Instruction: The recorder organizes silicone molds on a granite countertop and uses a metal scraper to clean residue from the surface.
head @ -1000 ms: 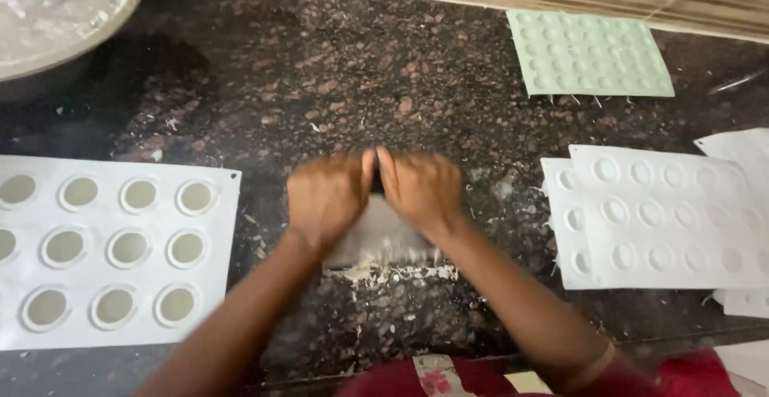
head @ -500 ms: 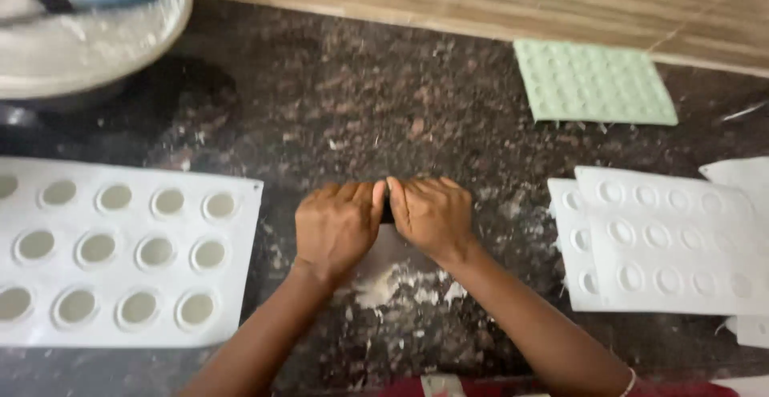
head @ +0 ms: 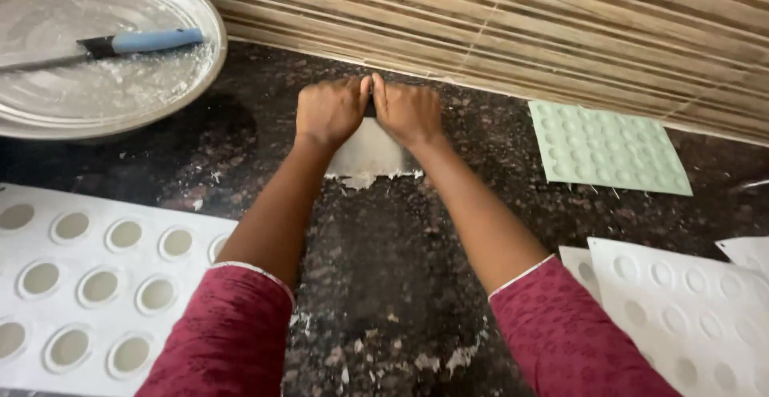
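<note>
A flat metal scraper [head: 370, 150] stands on the dark stone counter [head: 384, 269] near the striped wall, white residue at its edge. The left hand [head: 330, 112] and right hand [head: 407, 112] grip its top, fingers curled tight. White moulds [head: 88, 285] lie alongside.

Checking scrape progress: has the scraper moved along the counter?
Yes. The scraper, under both hands, went forward, away from the person, from level with the white moulds to near the wall.

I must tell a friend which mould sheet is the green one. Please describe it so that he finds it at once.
Start from the dark stone counter and follow the striped wall to the far right. There a pale green mould sheet lies flat, alone. Unlike the white sheets nearer the person, it is green and has small raised bumps.
</note>
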